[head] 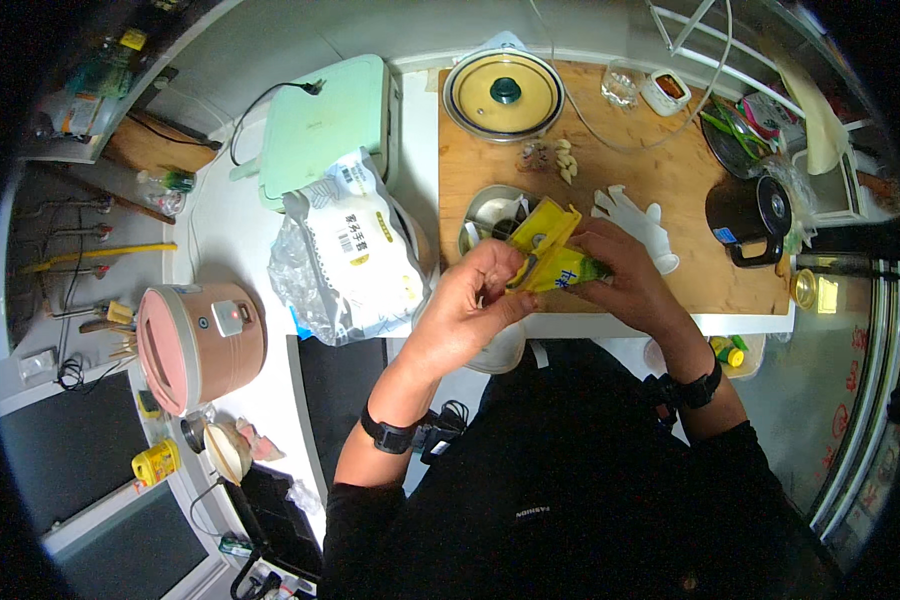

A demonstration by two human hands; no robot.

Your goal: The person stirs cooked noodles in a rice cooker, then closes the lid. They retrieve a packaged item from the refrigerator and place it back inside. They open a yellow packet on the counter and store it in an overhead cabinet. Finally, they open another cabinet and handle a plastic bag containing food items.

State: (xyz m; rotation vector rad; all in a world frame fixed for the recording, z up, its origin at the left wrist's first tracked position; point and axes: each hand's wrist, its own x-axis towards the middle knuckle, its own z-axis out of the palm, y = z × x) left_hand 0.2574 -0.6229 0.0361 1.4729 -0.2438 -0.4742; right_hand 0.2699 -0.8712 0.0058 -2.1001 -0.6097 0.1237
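Note:
Both hands hold a yellow plastic packet [544,255] with green patches and printed writing, over the front part of the wooden board [690,292]. My left hand [465,307] grips its left edge between thumb and fingers. On the other side, my right hand [626,274] has its fingers around the green-tinted end. Whether the packet is torn open cannot be seen. Just behind it sits a compartmented seasoning box [474,206] with white and dark contents, partly covered by the packet. A white glove [637,225] lies flat beside my right hand. Farther back are peeled garlic cloves [566,161].
A lidded pot [472,94] stands at the back. At right are a black kettle [742,217], a glass [621,84] and a plate with green peppers [727,139]. To the left, a white printed bag [360,255] leans by a mint-green appliance [330,124]; a pink cooker [202,345] stands beyond.

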